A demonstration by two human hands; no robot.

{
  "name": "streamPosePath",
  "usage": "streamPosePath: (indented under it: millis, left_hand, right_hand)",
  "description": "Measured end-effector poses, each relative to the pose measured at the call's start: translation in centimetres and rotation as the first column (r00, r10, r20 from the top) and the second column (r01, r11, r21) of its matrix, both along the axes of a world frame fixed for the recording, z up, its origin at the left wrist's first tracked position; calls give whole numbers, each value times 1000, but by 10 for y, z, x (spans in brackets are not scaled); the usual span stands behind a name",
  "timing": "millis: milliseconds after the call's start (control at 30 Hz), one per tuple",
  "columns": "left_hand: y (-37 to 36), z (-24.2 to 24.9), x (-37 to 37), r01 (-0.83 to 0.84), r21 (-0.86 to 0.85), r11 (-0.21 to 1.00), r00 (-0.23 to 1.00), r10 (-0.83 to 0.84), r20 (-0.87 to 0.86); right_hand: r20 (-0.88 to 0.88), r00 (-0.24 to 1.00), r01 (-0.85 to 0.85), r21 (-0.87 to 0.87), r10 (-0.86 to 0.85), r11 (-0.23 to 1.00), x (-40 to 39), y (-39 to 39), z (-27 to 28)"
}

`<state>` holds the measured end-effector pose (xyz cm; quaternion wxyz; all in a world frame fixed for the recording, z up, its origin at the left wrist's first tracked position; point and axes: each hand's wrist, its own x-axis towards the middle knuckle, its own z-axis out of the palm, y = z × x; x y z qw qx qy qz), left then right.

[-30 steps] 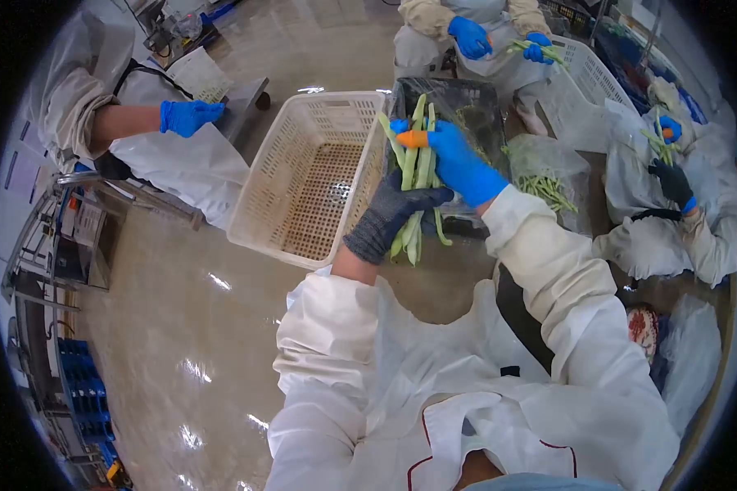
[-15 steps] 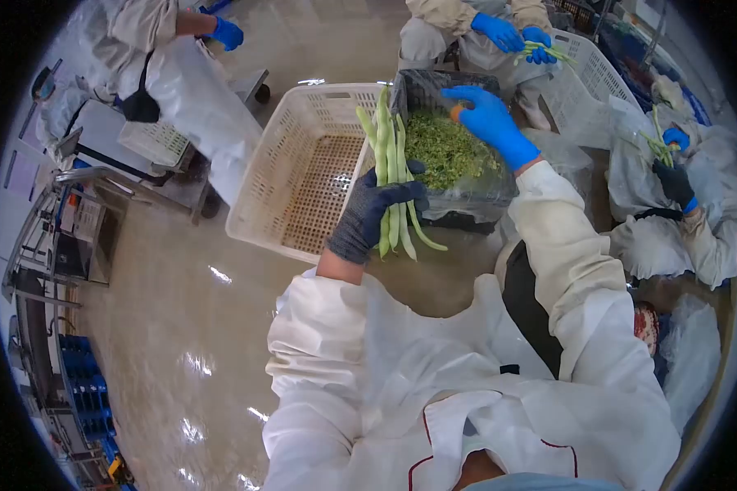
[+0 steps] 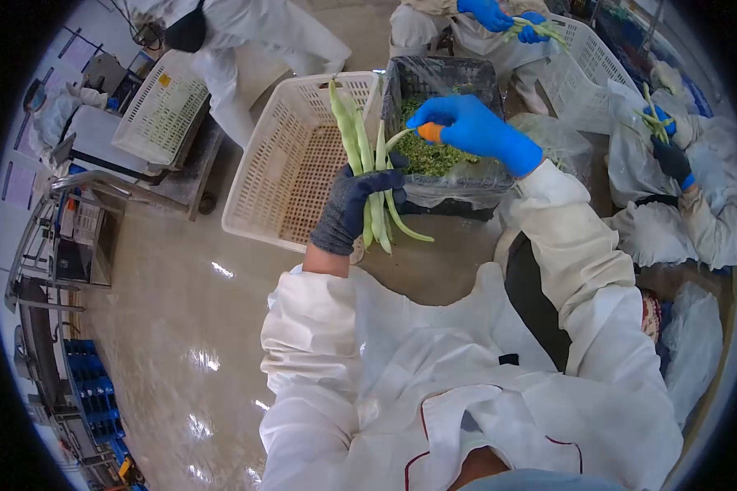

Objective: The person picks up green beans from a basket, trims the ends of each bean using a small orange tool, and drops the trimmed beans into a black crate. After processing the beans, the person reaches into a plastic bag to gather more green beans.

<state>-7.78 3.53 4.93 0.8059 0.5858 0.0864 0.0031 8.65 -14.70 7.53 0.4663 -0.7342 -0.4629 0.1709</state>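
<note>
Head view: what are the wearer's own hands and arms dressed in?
The left hand wears a grey knit glove with darker fingers; the right hand, a smooth blue glove with an orange piece at one digit. The left sleeve and right sleeve are loose, wrinkled and white to cream.

White crate (image 3: 258,168) on shiny floor (image 3: 172,327)

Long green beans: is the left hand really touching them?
Touching. The head view shows the left hand wrapped around the long green beans, which stick out above and below its grip.
</note>
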Motion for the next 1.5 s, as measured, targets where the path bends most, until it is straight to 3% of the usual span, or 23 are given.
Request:
streamPosePath:
  millis: [200,300,367,400,433,500,567,633,700,733,833,867,900,933,1000,1067,1133,1233,1333,1367,1400,1433,1500]
  left_hand:
    - [-2,3,-1,57,175,983,998,-53,-29]
    - [-7,12,-4,50,108,993,998,-46,-40]
    - [-9,9,0,32,46,998,999,-34,26]
    - [-9,2,2,28,-13,1000,997,-27,69]
    - [-10,2,2,24,-73,997,993,-15,114]
    - [-15,2,2,25,-144,989,981,3,193]
    - [-10,2,5,1,-192,981,974,43,224]
    - [1,5,5,-116,-218,969,975,153,161]
    - [6,7,4,-242,-180,954,958,264,113]
    - [8,7,1,-149,-207,967,976,178,129]
    - [3,12,-9,80,-225,971,978,-32,206]
    - [-2,14,-12,104,-217,970,973,-55,224]
    - [-6,16,-14,129,-210,969,968,-77,240]
    - [-8,16,-14,154,-199,968,961,-100,257]
    - [-6,16,-13,117,-193,974,966,-67,248]
    - [-3,17,-12,55,-220,974,964,6,264]
    - [2,17,-11,77,-246,966,972,-18,234]
    - [4,17,-11,106,-223,969,983,-68,173]
    - [-3,21,-13,104,-59,993,993,-100,66]
    - [-2,19,-13,89,-12,996,995,-89,35]
    - [0,17,-12,77,37,996,997,-77,9]
    - [8,7,-10,27,99,995,999,-29,24]
    - [27,-13,-1,-182,-3,983,983,182,39]
  right_hand:
    - [594,801,61,48,-77,997,4,8,-23]
    - [552,816,118,132,-172,984,-1,15,-28]
    - [46,990,118,234,-132,965,-7,18,-14]
    - [-214,974,133,281,-74,950,-9,19,-8]
    - [-443,895,134,391,59,911,-10,21,-8]
    - [-738,560,211,567,377,796,-10,26,-16]
    - [-571,789,101,485,227,868,-15,30,-25]
    - [-750,618,87,364,236,927,-13,29,-26]
    - [-707,676,34,314,210,949,-15,27,-27]
    - [-683,703,10,288,198,958,-16,28,-28]
    - [-720,446,32,606,531,795,-19,31,-27]
    - [-522,751,-81,536,405,840,-20,31,-26]
    - [-218,939,-153,425,265,892,-23,30,-25]
    - [141,981,-173,294,136,940,-25,31,-24]
    - [-46,972,-199,374,232,906,-30,39,-37]
    - [-351,836,-176,557,423,811,-27,43,-42]
    - [-604,417,7,749,679,662,-13,37,-34]
    - [-694,268,165,717,669,677,-7,24,-19]
    - [-603,138,399,760,786,513,26,13,-10]
    - [-503,174,398,822,847,407,28,4,2]
    - [-516,152,419,806,843,418,32,-4,5]
    - [-526,132,438,791,840,427,38,-13,7]
    - [-574,176,408,782,800,471,45,-21,6]
